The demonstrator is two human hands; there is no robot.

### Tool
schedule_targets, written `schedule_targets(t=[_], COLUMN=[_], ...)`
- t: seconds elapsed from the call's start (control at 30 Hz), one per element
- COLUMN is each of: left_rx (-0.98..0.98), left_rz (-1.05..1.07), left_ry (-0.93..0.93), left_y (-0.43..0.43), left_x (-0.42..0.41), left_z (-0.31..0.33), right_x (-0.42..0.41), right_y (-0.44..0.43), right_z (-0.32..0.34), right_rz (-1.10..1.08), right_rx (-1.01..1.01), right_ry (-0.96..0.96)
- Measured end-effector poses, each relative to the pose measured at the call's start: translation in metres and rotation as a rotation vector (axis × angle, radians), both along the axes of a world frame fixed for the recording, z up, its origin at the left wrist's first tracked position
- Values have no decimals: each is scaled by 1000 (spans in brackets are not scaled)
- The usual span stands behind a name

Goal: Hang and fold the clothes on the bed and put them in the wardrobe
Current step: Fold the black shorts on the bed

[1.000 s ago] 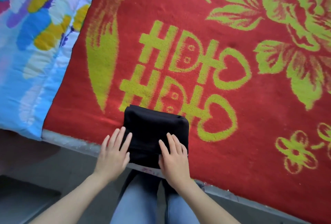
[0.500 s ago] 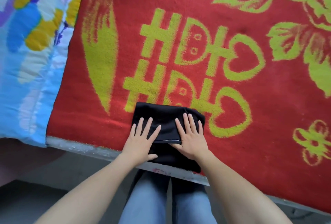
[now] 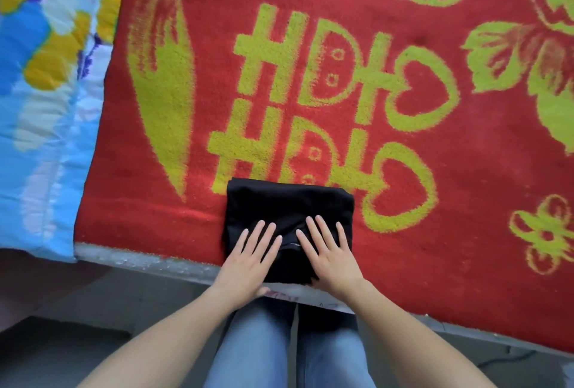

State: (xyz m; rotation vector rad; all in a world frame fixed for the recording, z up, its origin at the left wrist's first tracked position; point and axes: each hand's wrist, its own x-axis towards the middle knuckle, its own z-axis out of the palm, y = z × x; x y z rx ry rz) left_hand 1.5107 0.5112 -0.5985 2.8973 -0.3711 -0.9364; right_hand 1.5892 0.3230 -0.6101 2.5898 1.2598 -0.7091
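A black garment (image 3: 287,209), folded into a small rectangle, lies on the red blanket (image 3: 403,226) at the near edge of the bed. My left hand (image 3: 247,258) rests flat on its lower left part, fingers spread. My right hand (image 3: 329,254) lies flat on its lower right part, fingers spread too. Neither hand grips the cloth; both press on top. The garment's near edge is partly hidden under my palms.
The red blanket has yellow-green characters, hearts and flowers. A blue patterned quilt (image 3: 40,102) lies at the left of the bed. The bed's grey edge (image 3: 149,262) runs in front of me, with grey floor (image 3: 93,319) below and my jeans-clad legs (image 3: 289,347) against it.
Both hands slid forward onto the folded black garment and then back toward its near edge, staying flat. The garment looks flatter and squarer. The view moved closer to the bed.
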Motion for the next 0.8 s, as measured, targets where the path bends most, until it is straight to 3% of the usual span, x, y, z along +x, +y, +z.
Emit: schedule_targets(t=[0.27, 0.47, 0.57, 0.67, 0.8], left_rx=[-10, -1, -97, -59, 88], left_rz=[40, 100, 244, 404, 373], left_ry=[12, -100, -333, -500, -133], left_y=[-4, -12, -13, -4, 19], left_x=[6, 3, 21, 54, 93], left_z=[2, -2, 1, 0, -9], right_x=[17, 50, 72, 91, 101], right_y=[4, -12, -8, 2, 16], right_z=[0, 21, 29, 21, 10], right_rz=[19, 200, -129, -398, -443], right_rx=[132, 214, 253, 87, 16], right_ry=[-14, 51, 15, 144, 333])
